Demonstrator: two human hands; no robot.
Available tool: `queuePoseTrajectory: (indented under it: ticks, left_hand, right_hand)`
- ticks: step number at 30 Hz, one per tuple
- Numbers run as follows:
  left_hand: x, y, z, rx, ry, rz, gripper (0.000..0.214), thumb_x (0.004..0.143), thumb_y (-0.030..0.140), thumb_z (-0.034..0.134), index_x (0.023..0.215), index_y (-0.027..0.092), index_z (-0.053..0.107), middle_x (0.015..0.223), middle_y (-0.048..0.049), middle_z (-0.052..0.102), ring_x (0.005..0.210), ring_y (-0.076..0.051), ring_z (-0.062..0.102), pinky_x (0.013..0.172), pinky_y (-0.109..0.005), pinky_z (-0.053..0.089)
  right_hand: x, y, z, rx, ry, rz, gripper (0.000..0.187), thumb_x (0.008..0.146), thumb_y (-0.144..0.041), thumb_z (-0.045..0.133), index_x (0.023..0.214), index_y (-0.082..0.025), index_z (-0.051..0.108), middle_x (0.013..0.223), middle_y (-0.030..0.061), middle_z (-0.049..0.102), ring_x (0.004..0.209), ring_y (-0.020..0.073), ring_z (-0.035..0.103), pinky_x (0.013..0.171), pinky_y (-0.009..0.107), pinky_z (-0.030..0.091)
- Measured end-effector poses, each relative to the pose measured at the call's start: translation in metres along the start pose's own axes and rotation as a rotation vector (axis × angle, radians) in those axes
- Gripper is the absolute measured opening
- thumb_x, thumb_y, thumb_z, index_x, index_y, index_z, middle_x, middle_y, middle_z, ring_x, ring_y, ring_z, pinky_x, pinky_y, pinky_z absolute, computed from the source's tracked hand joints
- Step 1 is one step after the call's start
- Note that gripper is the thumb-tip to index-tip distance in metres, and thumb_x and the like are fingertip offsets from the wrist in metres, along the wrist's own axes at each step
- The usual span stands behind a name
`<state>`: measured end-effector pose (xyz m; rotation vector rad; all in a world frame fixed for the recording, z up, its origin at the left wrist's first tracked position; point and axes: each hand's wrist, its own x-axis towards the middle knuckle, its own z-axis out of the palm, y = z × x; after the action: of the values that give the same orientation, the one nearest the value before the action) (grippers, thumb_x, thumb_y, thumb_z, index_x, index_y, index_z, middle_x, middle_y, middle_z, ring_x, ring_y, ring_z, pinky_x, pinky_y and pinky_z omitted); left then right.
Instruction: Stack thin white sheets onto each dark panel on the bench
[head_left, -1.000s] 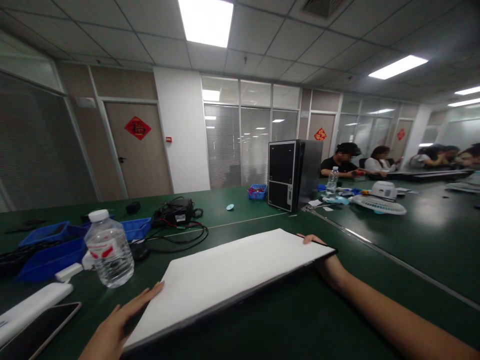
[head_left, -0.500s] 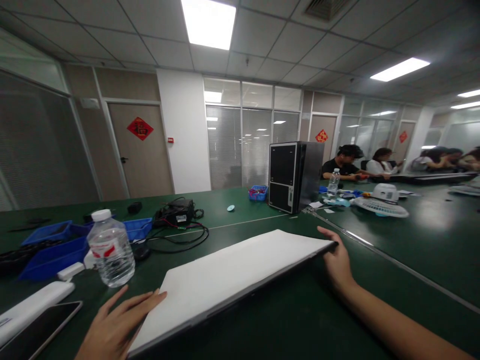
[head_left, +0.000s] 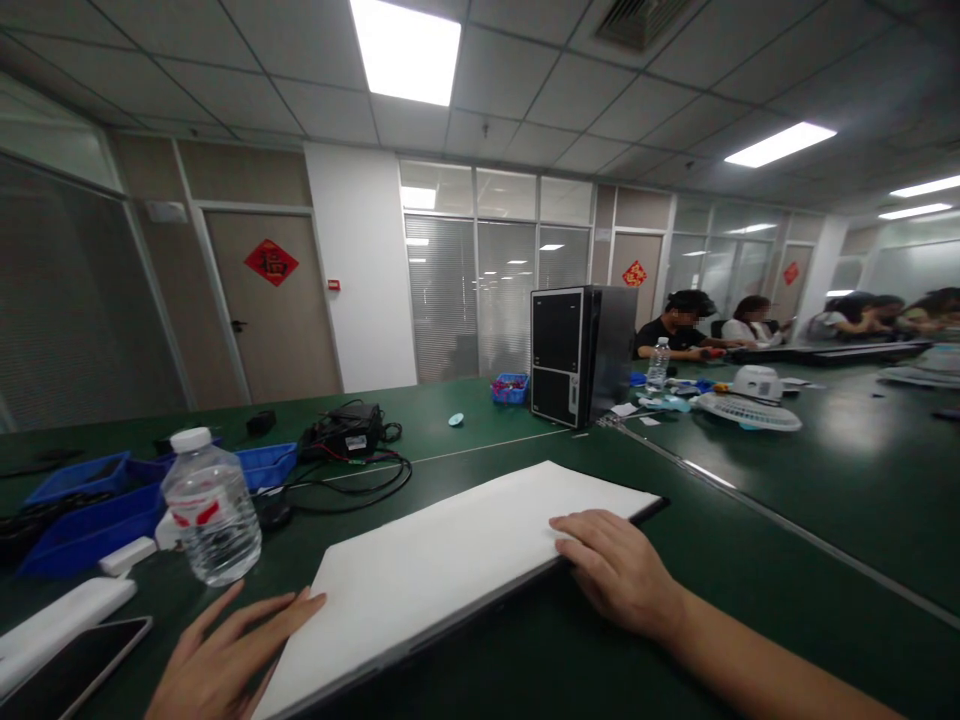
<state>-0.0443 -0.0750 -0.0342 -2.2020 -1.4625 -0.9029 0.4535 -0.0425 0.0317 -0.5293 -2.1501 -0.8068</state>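
Observation:
A flat white panel (head_left: 442, 560) with a thin dark frame lies in front of me over the green table, its long near edge facing me. My left hand (head_left: 225, 650) grips its left end, two fingertips over the white face and another finger raised off it. The left thumb is mostly hidden below. My right hand (head_left: 626, 580) holds the near long edge toward the right, fingers bent over the white surface; its thumb is out of sight under the edge. The panel's dark right corner (head_left: 658, 505) sticks out beyond that hand.
Left of the panel stand a water bottle (head_left: 210, 510), blue trays (head_left: 90, 530), a phone (head_left: 75, 670) and a black device (head_left: 345, 430) with cables. Ahead is a computer tower (head_left: 559, 355). A white fan-like part (head_left: 750, 408) lies to the right, with people seated beyond.
My right hand has let go of the panel's right corner and moved left along the near edge, taking hold there. My left hand stays at the left end. The view has shifted slightly.

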Motion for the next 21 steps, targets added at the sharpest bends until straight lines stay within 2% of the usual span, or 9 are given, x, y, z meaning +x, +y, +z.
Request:
queuePoseTrajectory:
  ticks: [2,5,8,11,14,16,19,21]
  left_hand:
    - [-0.002,-0.006,0.002,0.016,-0.044,0.014,0.051,0.089,0.039,0.061,0.139,0.049,0.057,0.134,0.0055,0.073,0.122,-0.028,0.068,0.123,-0.060,0.028]
    - [-0.006,-0.011,0.005,0.019,-0.117,-0.038,0.051,0.086,0.044,0.064,0.137,0.049,0.060,0.137,0.0063,0.071,0.129,-0.029,0.064,0.124,-0.060,0.030]
    - [-0.005,-0.009,0.006,-0.027,-0.134,-0.204,0.053,0.089,0.052,0.056,0.140,0.041,0.060,0.146,0.0033,0.066,0.143,-0.034,0.051,0.122,-0.062,0.033]
    - [0.001,-0.004,0.001,-0.106,-0.176,-0.431,0.057,0.091,0.061,0.048,0.138,0.033,0.065,0.148,0.0016,0.064,0.148,-0.037,0.043,0.121,-0.061,0.035]
    - [0.012,-0.002,-0.008,-0.202,-0.243,-0.622,0.065,0.089,0.069,0.044,0.134,0.028,0.068,0.139,-0.0025,0.071,0.141,-0.037,0.052,0.118,-0.056,0.041]
    - [0.018,-0.002,-0.015,-0.286,-0.313,-0.729,0.069,0.089,0.071,0.040,0.138,0.027,0.064,0.128,-0.0045,0.077,0.126,-0.033,0.066,0.106,-0.049,0.053]
    - [0.023,0.000,-0.023,-0.338,-0.340,-0.803,0.068,0.089,0.067,0.041,0.139,0.025,0.061,0.121,-0.0043,0.080,0.108,-0.029,0.075,0.092,-0.039,0.059]
    - [0.024,0.003,-0.026,-0.337,-0.331,-0.786,0.066,0.089,0.064,0.043,0.138,0.025,0.061,0.120,-0.0035,0.080,0.104,-0.027,0.077,0.088,-0.036,0.060]
  right_hand:
    - [0.002,0.000,-0.001,0.006,0.007,-0.016,0.019,0.097,-0.009,0.053,0.110,-0.016,0.064,0.107,0.0106,0.075,0.097,0.0207,0.071,0.084,0.036,0.058]
    - [0.006,0.007,-0.009,-0.027,-0.021,0.002,0.018,0.099,-0.010,0.051,0.108,-0.015,0.066,0.103,0.0100,0.076,0.095,0.0207,0.072,0.082,0.034,0.059]
    - [0.013,0.016,-0.026,-0.080,-0.054,0.053,0.020,0.099,-0.009,0.052,0.111,-0.017,0.067,0.107,0.0096,0.075,0.094,0.0195,0.072,0.080,0.033,0.060]
    - [0.022,0.023,-0.053,-0.134,-0.091,0.113,0.020,0.099,-0.012,0.054,0.112,-0.019,0.067,0.111,0.0090,0.074,0.093,0.0184,0.072,0.079,0.030,0.060]
    - [0.024,0.031,-0.087,-0.208,-0.177,0.219,0.019,0.100,-0.020,0.053,0.110,-0.021,0.069,0.110,0.0077,0.071,0.083,0.0164,0.071,0.070,0.026,0.059]
    - [0.019,0.038,-0.110,-0.285,-0.255,0.278,0.023,0.102,-0.029,0.049,0.109,-0.023,0.071,0.105,0.0055,0.070,0.074,0.0151,0.069,0.061,0.025,0.058]
    - [0.000,0.055,-0.137,-0.441,-0.346,0.366,0.034,0.102,-0.047,0.044,0.109,-0.030,0.073,0.101,0.0020,0.072,0.061,0.0145,0.067,0.046,0.025,0.052]
    - [-0.019,0.070,-0.147,-0.527,-0.331,0.480,0.037,0.097,-0.057,0.046,0.108,-0.036,0.075,0.102,-0.0001,0.074,0.057,0.0144,0.065,0.041,0.025,0.046]
